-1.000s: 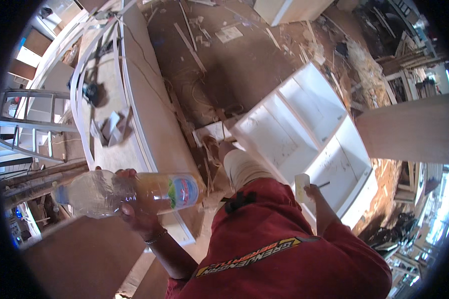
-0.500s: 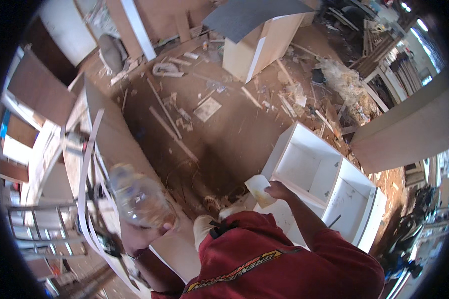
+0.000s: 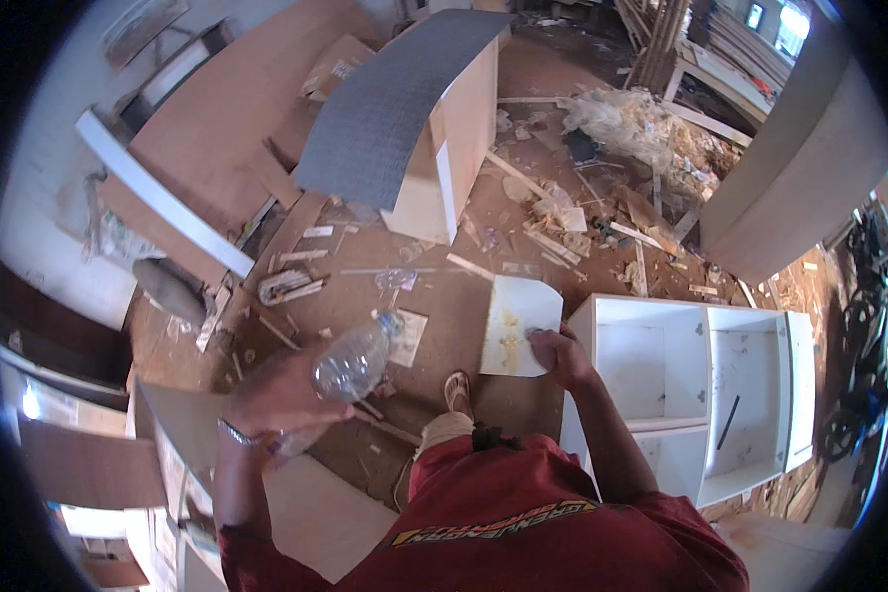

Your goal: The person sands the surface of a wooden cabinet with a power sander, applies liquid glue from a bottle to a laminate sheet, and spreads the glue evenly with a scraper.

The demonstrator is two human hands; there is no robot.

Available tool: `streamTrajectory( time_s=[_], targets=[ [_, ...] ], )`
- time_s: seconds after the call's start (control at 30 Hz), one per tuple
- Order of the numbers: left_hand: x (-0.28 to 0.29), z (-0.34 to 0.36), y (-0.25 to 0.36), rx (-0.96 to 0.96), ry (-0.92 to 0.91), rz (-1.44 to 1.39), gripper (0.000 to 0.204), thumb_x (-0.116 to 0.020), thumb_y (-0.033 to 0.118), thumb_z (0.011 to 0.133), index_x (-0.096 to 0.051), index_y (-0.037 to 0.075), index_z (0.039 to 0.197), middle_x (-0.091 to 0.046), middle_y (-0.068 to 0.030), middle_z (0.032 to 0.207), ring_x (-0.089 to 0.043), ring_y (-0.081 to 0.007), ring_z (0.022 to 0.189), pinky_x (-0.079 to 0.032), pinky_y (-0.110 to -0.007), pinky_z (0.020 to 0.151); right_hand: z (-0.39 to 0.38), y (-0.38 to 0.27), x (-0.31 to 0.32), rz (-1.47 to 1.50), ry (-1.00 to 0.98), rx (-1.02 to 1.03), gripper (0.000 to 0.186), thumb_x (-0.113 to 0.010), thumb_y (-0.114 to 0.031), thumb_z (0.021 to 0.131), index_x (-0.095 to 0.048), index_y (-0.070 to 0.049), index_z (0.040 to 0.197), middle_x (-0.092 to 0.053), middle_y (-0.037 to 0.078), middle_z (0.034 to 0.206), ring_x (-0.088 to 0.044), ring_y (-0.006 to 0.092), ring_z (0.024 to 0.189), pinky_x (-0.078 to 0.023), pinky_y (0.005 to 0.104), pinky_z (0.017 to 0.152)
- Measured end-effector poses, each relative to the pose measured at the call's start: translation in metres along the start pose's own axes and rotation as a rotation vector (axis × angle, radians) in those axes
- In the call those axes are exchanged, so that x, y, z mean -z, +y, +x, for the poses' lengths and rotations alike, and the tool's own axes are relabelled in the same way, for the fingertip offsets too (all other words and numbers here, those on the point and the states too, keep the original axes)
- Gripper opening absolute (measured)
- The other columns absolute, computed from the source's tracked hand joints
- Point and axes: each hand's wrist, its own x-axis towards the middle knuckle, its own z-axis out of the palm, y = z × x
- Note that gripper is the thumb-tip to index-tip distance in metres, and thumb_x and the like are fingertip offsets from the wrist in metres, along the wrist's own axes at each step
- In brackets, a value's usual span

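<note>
My left hand [image 3: 284,391] is closed around a clear plastic bottle [image 3: 353,363], held tilted with its capped end toward the upper right. The bottle's lower part is hidden behind my fingers and looks blurred. In my right hand [image 3: 562,357] is a thin white rectangular piece [image 3: 511,321], gripped at its right edge between thumb and fingers. Yellowish smears mark its face. It is held up over the floor, just left of the white cabinet [image 3: 706,370].
A dark thin rod [image 3: 728,422] lies inside the cabinet's right compartment. Ahead stands a wooden box topped by a dark grey sheet [image 3: 395,109]. Wood scraps and clear plastic [image 3: 617,118] litter the floor. A large board [image 3: 775,163] stands at the right.
My view has turned and shifted. The bottle has moved from over the left bench to over the floor, toward the middle. The white piece has been raised and turned more face-on.
</note>
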Motion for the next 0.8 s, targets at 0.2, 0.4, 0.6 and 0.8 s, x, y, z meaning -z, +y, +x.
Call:
streamTrajectory(
  time_s=[0.2,0.4,0.6,0.8],
  targets=[
    [0.154,0.223,0.002,-0.18,0.1,0.172,0.082,-0.088,0.035,0.067,-0.056,-0.004,0.131,-0.067,-0.0292,0.119,-0.066,-0.0421,0.112,-0.052,-0.045,0.099,0.083,0.013,0.144,-0.376,0.357,0.176,0.035,-0.059,-0.017,0.09,-0.061,0.0,0.121,-0.068,0.011,0.106,-0.069,0.0231,0.097,-0.057,0.0373,0.086],
    [0.278,0.472,0.01,0.019,0.074,0.717,0.067,-0.091,0.03,0.061,-0.066,0.0,0.116,-0.07,-0.0236,0.114,-0.069,-0.0389,0.107,-0.054,-0.045,0.095,0.128,0.079,0.272,0.571,0.865,-0.018,0.04,-0.064,-0.018,0.08,-0.061,-0.003,0.117,-0.068,0.015,0.11,-0.067,0.0318,0.097,-0.057,0.0389,0.086],
    [0.389,0.673,0.055,0.236,0.12,1.021,0.075,-0.095,0.028,0.052,-0.067,0.006,0.117,-0.072,-0.019,0.114,-0.069,-0.0354,0.11,-0.054,-0.046,0.095,0.25,0.076,0.359,0.455,1.19,-0.178,0.042,-0.065,-0.014,0.077,-0.059,-0.008,0.118,-0.064,0.012,0.104,-0.065,0.0304,0.091,-0.057,0.0401,0.078],
    [0.466,0.826,0.051,0.469,0.025,1.227,0.076,-0.097,0.029,0.048,-0.07,0.011,0.116,-0.073,-0.013,0.115,-0.069,-0.0319,0.111,-0.055,-0.047,0.092,0.446,-0.067,0.46,-0.04,0.931,0.23,0.048,-0.069,-0.027,0.09,-0.055,-0.006,0.131,-0.064,0.01,0.108,-0.063,0.0255,0.093,-0.055,0.0404,0.077]
  ],
)
